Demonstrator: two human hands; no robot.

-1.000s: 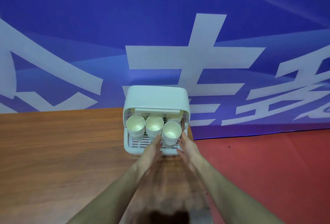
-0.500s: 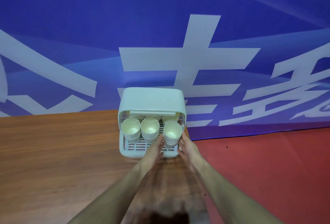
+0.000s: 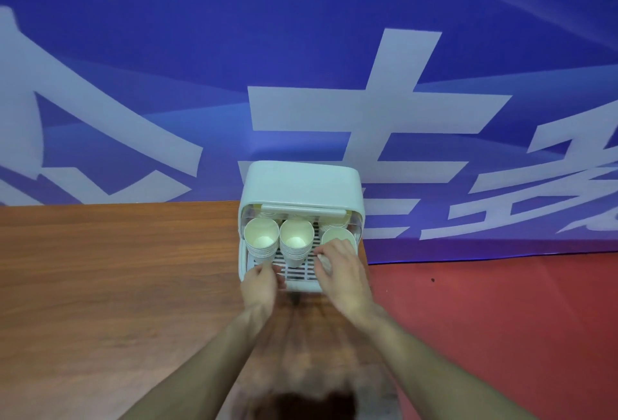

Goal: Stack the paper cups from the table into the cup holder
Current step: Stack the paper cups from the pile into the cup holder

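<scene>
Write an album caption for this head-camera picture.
Both hands at a cup holder holding three paper-cup stacks.

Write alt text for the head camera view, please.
Two bare hands reach into a pale cup holder on a wooden table; the right hand grips the rightmost of three cup stacks, the left hand touches the slatted tray.

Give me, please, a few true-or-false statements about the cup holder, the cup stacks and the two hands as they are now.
1. The cup holder stands at the table's far edge. True.
2. The cup stacks lie on their sides. False: the left stack and middle stack stand upright, mouths up.
3. The right hand is at the right stack. True.
4. The left hand holds a loose cup above the table. False: it is at the holder's front tray edge.
</scene>
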